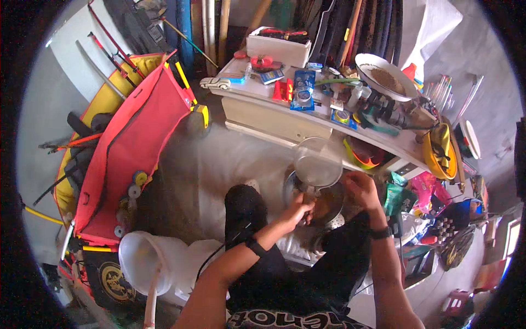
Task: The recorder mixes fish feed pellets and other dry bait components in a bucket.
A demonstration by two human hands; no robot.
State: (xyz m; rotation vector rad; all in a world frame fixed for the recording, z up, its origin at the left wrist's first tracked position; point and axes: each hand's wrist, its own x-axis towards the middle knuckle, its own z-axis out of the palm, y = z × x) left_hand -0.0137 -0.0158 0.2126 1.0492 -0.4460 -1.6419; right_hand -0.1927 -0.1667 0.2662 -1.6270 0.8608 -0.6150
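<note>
My left hand (303, 209) grips the handle of a round fine-mesh sieve (318, 162), which is held tilted above a metal bowl (291, 191) between my knees. Brownish stuff (328, 203) shows in the bowl, too blurred to name. To the right of the sieve, near its rim, is my right hand (361, 189), its fingers curled; whether they hold anything cannot be told. Both wrists wear dark bands.
A cluttered white table (263, 92) stands ahead, bearing a white basin of grain-like material (386, 80). A red and yellow fabric cart (135, 123) is at the left, above a white bucket (141, 263). Bags (425, 191) lie at the right.
</note>
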